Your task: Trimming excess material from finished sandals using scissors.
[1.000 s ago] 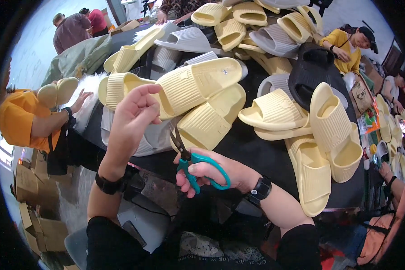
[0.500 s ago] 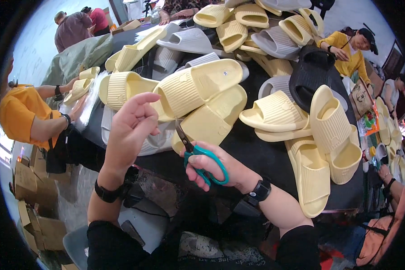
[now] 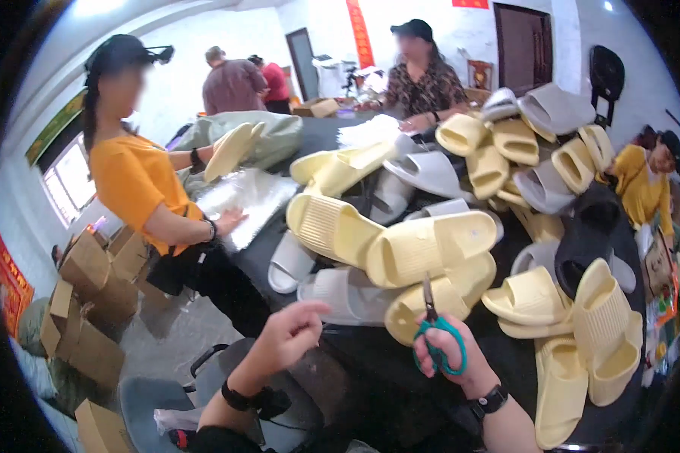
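Note:
My right hand [image 3: 465, 355] grips a pair of scissors [image 3: 448, 346] with teal handles. Their dark blades point up and away, in front of the pale yellow slide sandal [image 3: 408, 313] nearest to me. To the left, my left hand [image 3: 289, 336] is raised with its fingers curled in and the index finger bent to the right; nothing shows in it. A grey slide sandal [image 3: 344, 294] lies just beyond that hand. Another yellow slide [image 3: 423, 248] rests partly over the nearest one, and a ribbed yellow slide [image 3: 325, 226] is to its left.
More yellow and grey slides lie heaped on the black table [image 3: 355, 351], with black slides [image 3: 593, 226] at the right. A person in orange [image 3: 140, 189] holds yellow slides beside clear plastic bags [image 3: 249, 200]. Other people stand around the table. Cardboard boxes [image 3: 91, 332] and a grey chair [image 3: 155, 411] are at left.
My view has tilted up and turned left, bringing more of the room into sight. The scissors stay in my right hand; my left hand's fingers look more curled.

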`<state>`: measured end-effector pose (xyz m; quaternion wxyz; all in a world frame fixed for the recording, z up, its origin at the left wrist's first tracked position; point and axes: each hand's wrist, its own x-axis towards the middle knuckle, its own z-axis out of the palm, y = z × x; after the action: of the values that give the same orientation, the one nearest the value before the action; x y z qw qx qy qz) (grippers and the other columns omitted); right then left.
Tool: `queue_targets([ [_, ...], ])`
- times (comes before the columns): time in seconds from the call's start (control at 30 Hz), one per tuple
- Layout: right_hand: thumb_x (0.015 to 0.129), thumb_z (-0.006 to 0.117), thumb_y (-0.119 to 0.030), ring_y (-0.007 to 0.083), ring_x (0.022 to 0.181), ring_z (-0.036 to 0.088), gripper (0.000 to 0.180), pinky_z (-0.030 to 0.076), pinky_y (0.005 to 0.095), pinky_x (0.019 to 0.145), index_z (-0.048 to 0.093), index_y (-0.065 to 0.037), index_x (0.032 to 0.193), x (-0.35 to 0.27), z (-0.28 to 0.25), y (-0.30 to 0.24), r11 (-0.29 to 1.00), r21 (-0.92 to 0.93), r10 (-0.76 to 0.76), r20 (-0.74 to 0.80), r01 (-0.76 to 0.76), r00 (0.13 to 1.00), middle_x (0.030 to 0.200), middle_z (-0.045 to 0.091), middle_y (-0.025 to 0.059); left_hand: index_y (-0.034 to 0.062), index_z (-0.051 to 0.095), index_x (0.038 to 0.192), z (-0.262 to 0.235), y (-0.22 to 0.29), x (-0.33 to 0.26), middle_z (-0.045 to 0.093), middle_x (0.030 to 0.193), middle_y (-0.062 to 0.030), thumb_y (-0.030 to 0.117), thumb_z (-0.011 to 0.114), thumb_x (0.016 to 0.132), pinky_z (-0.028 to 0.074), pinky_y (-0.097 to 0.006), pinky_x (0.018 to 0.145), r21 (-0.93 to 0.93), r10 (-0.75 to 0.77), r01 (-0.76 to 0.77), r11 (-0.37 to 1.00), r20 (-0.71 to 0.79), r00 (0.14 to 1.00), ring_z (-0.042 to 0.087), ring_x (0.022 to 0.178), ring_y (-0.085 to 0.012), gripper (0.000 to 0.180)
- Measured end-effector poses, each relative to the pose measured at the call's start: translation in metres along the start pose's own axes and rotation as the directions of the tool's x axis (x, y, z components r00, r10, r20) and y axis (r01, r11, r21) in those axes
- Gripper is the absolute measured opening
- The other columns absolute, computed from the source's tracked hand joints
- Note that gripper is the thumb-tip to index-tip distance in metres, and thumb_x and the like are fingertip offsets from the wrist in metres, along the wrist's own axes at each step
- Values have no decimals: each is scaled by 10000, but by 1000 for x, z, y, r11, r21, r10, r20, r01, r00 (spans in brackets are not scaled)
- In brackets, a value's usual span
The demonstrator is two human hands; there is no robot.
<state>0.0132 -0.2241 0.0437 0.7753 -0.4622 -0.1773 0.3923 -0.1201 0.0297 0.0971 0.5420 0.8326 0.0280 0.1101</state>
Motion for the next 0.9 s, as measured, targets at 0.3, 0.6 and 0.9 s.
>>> queue_targets([
  [0.3, 865, 504, -114, 158, 519, 523, 273, 438, 272, 429, 443, 4, 1104, 9, 1, 1, 1000, 19, -16, 13, 15, 1000, 700, 561, 100, -12, 592, 1082, -11, -50, -52, 579, 763, -17, 22, 469, 789, 452, -237, 642, 42, -342, 340, 940, 61, 938, 554, 708, -100, 319],
  [0.6, 879, 524, -117, 146, 527, 532, 257, 440, 267, 425, 460, 3, 1097, 11, -4, 5, 999, 43, -27, 33, 25, 999, 701, 570, 88, 26, 563, 1104, 0, -104, -61, 595, 1040, -198, 150, 551, 825, 473, -440, 820, 729, -359, 238, 642, 11, 933, 572, 954, -393, 306],
  [0.9, 871, 522, -160, 168, 503, 486, 277, 409, 276, 444, 447, -26, 1102, 7, 0, -1, 996, -12, -87, 0, 87, 996, 693, 526, 93, 12, 590, 1038, 20, -15, -1, 632, 915, -155, 78, 599, 828, 505, -367, 746, 470, 182, -250, 846, 187, 965, 618, 848, -319, 219],
])
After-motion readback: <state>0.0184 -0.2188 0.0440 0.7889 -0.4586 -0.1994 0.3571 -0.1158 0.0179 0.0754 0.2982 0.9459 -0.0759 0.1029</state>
